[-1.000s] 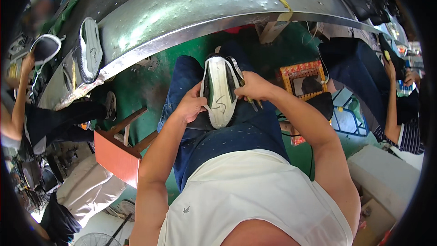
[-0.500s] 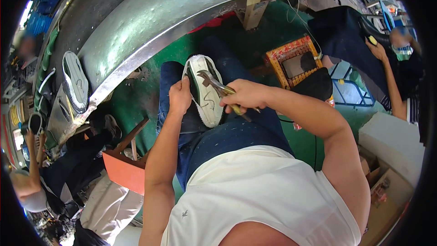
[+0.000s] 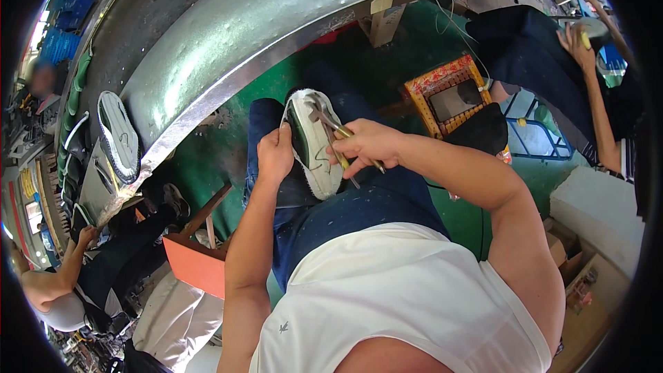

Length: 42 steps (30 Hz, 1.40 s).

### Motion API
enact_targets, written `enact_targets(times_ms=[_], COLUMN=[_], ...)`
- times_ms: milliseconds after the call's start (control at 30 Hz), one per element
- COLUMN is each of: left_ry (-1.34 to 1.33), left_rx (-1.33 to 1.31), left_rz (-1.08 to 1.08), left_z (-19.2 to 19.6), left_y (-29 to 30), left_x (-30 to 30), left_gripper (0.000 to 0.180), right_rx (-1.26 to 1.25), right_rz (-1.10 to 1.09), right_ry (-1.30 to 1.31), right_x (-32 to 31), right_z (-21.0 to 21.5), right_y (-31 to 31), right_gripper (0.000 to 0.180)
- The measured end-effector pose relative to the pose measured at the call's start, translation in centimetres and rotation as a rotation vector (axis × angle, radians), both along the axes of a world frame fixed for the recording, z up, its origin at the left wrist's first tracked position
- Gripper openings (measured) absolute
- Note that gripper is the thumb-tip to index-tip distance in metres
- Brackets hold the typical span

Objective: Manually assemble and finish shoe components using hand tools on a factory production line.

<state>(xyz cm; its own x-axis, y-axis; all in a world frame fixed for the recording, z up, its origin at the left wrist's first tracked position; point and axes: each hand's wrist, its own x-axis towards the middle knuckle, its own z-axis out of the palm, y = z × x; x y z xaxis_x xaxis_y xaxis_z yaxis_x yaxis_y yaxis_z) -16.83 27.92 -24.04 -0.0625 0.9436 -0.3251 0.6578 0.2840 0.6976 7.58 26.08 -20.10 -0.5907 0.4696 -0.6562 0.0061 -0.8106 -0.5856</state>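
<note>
A shoe upper [image 3: 319, 169] lies across my lap, its pale underside facing up and its stitched edge frayed white. My left hand [image 3: 276, 152] is closed on its left rim, thumb on top. In my right hand [image 3: 367, 144] is a pair of pincers [image 3: 335, 126] with worn yellowish handles. Their metal jaws are over the upper part of the underside; whether they grip anything there cannot be made out. A dark line of thread or cord shows on the underside beside the handles.
A dented metal bench [image 3: 207, 48] curves along the front, with another shoe upper [image 3: 119, 137] at its left corner. To the right stands a yellow-orange woven stool [image 3: 418, 100]. An orange board [image 3: 195, 264] is beside my left arm. Co-workers sit at far left and far right.
The pincers have turned, and their jaws now lie closer to the shoe's upper end. My left hand keeps its hold. The left co-worker's hands have shifted.
</note>
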Motion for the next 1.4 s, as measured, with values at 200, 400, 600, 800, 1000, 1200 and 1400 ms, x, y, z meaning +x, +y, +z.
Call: enact_targets(times_ms=[200,400,600,800,1000,1200,1400], left_ry=[-0.068,-0.031,0.186,0.271,0.165,0.089,0.102], left_rx=[-0.015,-0.051,0.119,0.343,0.331,0.265,0.145], left_rz=[0.003,-0.030,-0.196,-0.332,-0.304,-0.267,-0.226], left_z=[-2.2,-0.5,3.9,3.8,3.4,2.7,2.9], left_y=[0.3,0.4,0.0,-0.4,-0.3,0.3,0.5], left_x=[-1.3,-0.3,3.0,4.4,3.7,2.4,1.1], left_gripper=[0.050,0.051,0.044,0.036,0.038,0.039,0.041], right_rx=[0.492,0.170,-0.141,-0.204,0.499,0.888,1.051], right_rz=[-0.097,0.065,0.053,-0.035,0.348,0.216,0.214], right_ry=[-0.308,-0.114,0.076,0.070,-0.447,-0.661,-0.654], right_x=[-1.7,0.6,1.2,1.5,3.1,0.7,0.4], right_z=[-2.2,0.6,1.9,0.9,1.3,-2.1,-1.0], right_y=[0.6,0.7,1.0,2.0,2.9,-0.3,0.5], right_gripper=[0.019,0.023,0.024,0.024,0.032,0.030,0.028])
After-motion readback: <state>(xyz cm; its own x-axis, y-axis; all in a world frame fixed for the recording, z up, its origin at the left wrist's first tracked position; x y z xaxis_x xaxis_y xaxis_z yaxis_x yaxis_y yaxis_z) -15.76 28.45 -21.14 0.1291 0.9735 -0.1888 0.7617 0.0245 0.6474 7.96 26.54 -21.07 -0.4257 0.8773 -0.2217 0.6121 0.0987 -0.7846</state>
